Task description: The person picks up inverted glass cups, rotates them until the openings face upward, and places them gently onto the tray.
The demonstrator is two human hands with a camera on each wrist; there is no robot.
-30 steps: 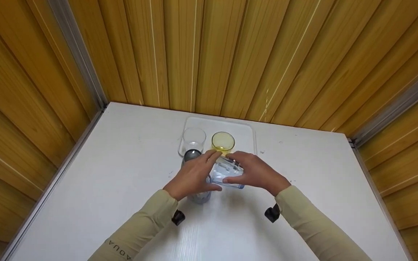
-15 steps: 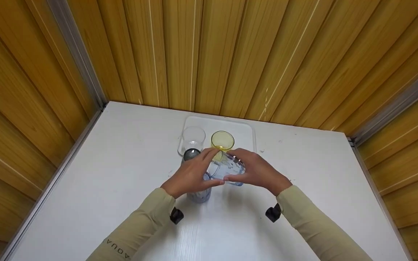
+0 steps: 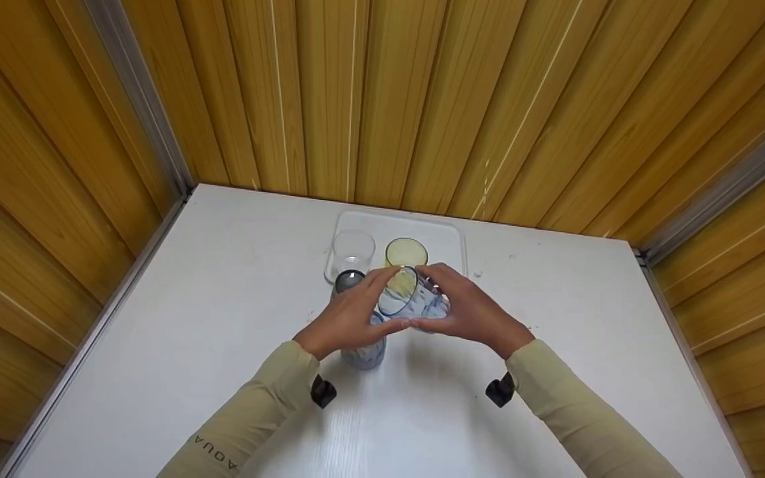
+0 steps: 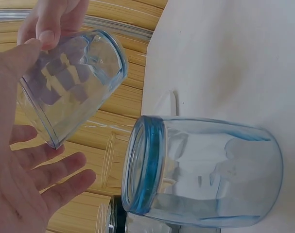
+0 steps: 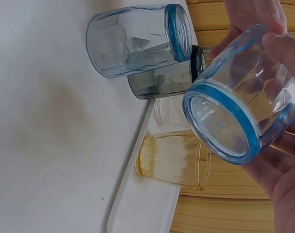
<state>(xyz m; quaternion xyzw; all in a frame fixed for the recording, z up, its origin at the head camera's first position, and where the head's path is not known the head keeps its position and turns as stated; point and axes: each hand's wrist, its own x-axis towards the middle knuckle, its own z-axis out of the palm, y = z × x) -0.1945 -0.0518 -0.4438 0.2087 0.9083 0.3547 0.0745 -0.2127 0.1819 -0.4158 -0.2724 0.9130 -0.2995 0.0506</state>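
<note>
A clear, blue-tinted glass (image 3: 416,302) with a thick blue base hangs tilted above the table between my hands, its mouth toward my left hand. My right hand (image 3: 472,309) holds its side, thumb and fingers on opposite sides (image 5: 234,107). Thumb and index finger of my left hand (image 3: 349,315) span the rim; the other fingers spread past it in the left wrist view (image 4: 35,179). The thumb tips meet at the near side. Partly behind my left hand, a second blue glass (image 3: 362,360) stands upside down, base ring uppermost (image 4: 210,170).
Behind the second blue glass stands an upside-down dark grey glass (image 3: 350,280). A white tray (image 3: 447,238) at the table's back edge bears a clear glass (image 3: 354,244) and a yellow glass (image 3: 407,249). Wood-patterned walls (image 3: 396,99) enclose the white table (image 3: 243,265).
The held glass has turned, its mouth now facing further up and toward the head camera. My left thumb has moved right to meet the right thumb; both hands have risen slightly in the view.
</note>
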